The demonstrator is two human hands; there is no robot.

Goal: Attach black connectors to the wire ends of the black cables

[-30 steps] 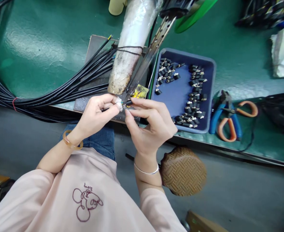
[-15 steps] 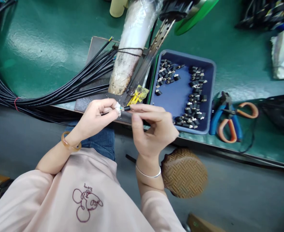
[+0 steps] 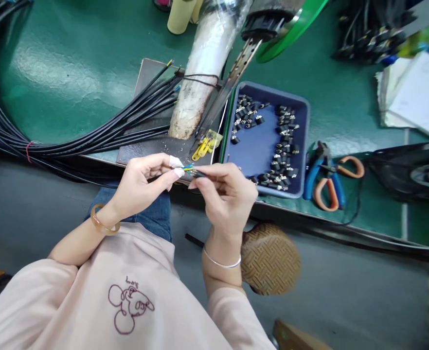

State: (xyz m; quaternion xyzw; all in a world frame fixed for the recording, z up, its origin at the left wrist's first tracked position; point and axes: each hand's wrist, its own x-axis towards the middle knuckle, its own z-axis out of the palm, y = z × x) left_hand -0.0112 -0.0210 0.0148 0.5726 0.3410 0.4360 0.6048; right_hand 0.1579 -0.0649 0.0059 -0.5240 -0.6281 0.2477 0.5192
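- At the near edge of the green worktop [image 3: 90,63], beside the dark board [image 3: 137,149], working two-handed.
- With the left hand [image 3: 139,181], pinching a black cable [image 3: 153,180] just behind its end.
- With the right hand [image 3: 231,194], clasping a small black part [image 3: 200,174] by fingertips.
- Between both pinches, showing coloured wires [image 3: 187,168]; seemingly mid-alignment, calling for steady fingertips and wires kept apart.
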